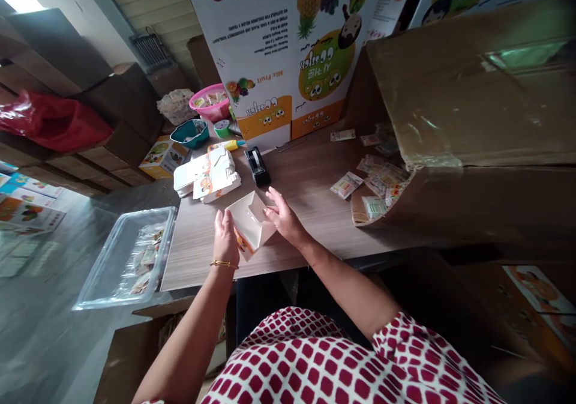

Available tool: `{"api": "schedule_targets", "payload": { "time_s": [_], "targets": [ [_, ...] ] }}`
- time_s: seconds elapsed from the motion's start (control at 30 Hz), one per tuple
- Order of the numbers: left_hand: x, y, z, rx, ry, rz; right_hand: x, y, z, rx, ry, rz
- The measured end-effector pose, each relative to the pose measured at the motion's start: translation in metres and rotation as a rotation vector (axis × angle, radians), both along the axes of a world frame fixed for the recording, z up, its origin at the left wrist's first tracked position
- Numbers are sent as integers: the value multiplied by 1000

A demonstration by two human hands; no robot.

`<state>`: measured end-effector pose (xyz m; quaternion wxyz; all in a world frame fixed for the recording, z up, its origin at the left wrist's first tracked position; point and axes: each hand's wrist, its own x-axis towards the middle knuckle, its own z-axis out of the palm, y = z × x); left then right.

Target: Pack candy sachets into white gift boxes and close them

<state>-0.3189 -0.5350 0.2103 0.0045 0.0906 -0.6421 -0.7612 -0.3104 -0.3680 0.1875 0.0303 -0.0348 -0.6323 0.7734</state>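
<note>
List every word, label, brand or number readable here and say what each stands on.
"Mix Fruit": upside down on the large printed fruit panel.
Brand logo on that panel: too distorted to read.
Panel's small print: too small to read.
Sachets: print too small to read.

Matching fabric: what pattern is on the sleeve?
The sleeve has dark red squares on white; head view.

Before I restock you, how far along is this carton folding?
Done: a small stack of white printed cartons looks made up, beside the tape dispenser. In hand: one open carton between the left hand and right hand. Left: probably the sachets scattered on the tabletop; how many cartons remain can't be told.
</note>
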Motion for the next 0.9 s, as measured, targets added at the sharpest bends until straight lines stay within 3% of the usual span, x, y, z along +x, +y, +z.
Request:
{"api": "schedule_targets", "payload": {
  "time_s": [0.1,0.2,0.3,0.37,0.5,0.57,0.73,0.9],
  "targets": [
    [2,-2,-14,139,-72,5,2,2,-3,-82,-85,165],
    [-2,-5,-16,120,47,5,5,-1,-3,-234,-113,295],
    [-7,-7,-20,43,60,82,4,-8,-9,-308,-92,220],
    [-7,-6,-28,25,-111,120,2,-11,-16,-307,-113,153],
    [1,-2,-37,176,-425,-126,-2,-11,-26,-254,-175,132],
    [3,3,-35,251,-378,-178,-2,-10,-27,-167,-160,130],
    [-2,10,-19,273,-144,-117,1,-10,-19,117,-87,8],
    [-4,2,-5,269,-272,-226,8,-1,-8,63,-71,138]
  ]
}}
